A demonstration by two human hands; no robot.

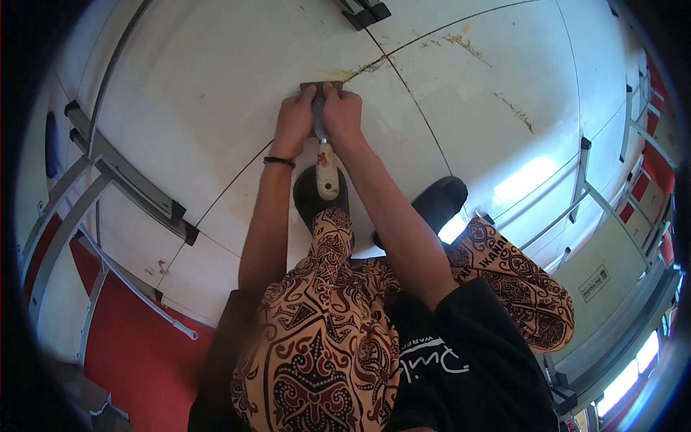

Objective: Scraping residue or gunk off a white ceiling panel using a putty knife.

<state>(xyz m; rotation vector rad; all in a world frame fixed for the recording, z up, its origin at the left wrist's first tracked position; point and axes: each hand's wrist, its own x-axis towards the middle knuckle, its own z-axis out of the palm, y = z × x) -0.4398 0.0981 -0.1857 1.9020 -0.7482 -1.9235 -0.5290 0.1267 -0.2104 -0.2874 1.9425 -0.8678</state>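
Note:
My left hand (293, 119) and my right hand (344, 112) press side by side on the metal blade of a hand scraper (327, 171). Both thumbs lie forward near the blade's front edge. Its worn, cream-coloured handle with reddish marks points back towards me, above my dark shoe. The blade rests against the pale tiled floor (243, 97), at a dark tile joint. Just ahead of the blade, yellowish residue and dark crumbs (372, 66) lie along this joint. My hands hide much of the blade.
More yellow-brown residue (467, 46) and dark debris (515, 112) mark the floor to the right. A metal frame with black end caps (132, 167) stands at left, above a red surface (140, 345). Other metal legs (367, 13) reach in at the top, with more frames (610, 202) at right.

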